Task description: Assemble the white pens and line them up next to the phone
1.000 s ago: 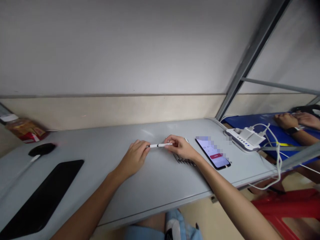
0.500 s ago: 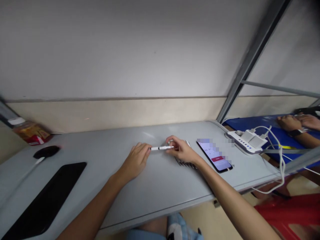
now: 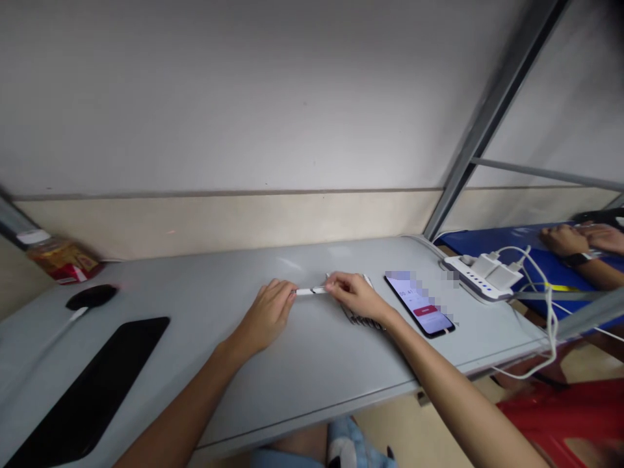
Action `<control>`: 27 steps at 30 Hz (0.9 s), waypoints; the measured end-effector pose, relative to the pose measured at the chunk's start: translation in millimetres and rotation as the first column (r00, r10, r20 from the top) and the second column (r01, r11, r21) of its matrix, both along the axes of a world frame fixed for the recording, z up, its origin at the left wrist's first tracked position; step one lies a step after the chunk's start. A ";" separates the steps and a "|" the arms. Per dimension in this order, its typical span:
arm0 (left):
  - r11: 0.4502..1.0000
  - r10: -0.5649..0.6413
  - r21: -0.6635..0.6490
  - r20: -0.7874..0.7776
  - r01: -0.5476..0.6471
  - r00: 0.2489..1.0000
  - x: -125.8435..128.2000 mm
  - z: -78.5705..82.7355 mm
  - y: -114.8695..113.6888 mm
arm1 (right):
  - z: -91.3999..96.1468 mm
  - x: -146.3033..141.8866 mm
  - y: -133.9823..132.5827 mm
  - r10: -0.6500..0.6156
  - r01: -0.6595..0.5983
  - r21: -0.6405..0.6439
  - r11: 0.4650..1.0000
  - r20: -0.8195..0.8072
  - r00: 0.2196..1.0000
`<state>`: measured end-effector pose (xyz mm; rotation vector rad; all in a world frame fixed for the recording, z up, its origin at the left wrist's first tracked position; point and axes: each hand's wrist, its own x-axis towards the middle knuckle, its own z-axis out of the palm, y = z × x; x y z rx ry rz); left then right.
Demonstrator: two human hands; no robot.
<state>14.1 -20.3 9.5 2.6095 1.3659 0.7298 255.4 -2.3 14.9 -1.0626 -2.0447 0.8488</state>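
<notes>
A white pen [image 3: 307, 292] with dark marks spans the gap between my two hands, just over the grey desk [image 3: 302, 364]. The fingers of my left hand [image 3: 271, 309] are closed round its left end. At the other end, my right hand [image 3: 353, 294] pinches the pen between thumb and fingers, which cover that tip. Beneath my right hand lies a small spiral notebook [image 3: 363, 320], mostly hidden, with its wire coils showing toward me. To its right rests a phone [image 3: 419, 304] with a lit screen, partly blurred out.
A white power strip [image 3: 480, 279] with plugs and looping cables sits at the right. Leftward are a black mat [image 3: 92, 390], a dark oval device [image 3: 91, 297] with a white cable, and a tipped bottle [image 3: 63, 259]. Another person's hands [image 3: 568, 240] rest on a blue table [image 3: 507, 242].
My right hand's fingers have closed onto the right end of the pen, where they were more spread around its tip before. My left hand has hardly moved.
</notes>
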 end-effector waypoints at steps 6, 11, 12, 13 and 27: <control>0.998 0.007 -0.058 0.043 -0.005 0.999 -2.6 -5.4 4.4 | 1.6 -3.9 -4.8 0.010 -0.029 0.205 0.978 0.097 0.995; 0.995 0.061 0.083 -0.062 -0.055 0.996 -5.4 -8.4 4.7 | -2.6 -8.9 -6.7 0.032 -0.051 0.141 0.989 0.134 0.990; 0.988 0.083 0.136 -0.091 -0.070 0.992 -5.4 -7.4 3.6 | -3.3 -9.4 -6.7 0.059 -0.067 0.079 0.995 0.098 0.993; 0.979 0.102 0.185 -0.112 -0.080 0.988 -4.9 -5.9 2.4 | -3.8 -9.8 -6.5 0.080 -0.080 -0.001 0.997 0.047 0.996; 0.994 0.093 0.040 0.116 -0.099 0.989 -3.9 5.1 0.2 | -1.5 1.7 14.9 -0.299 -0.508 -0.422 0.751 -0.903 0.309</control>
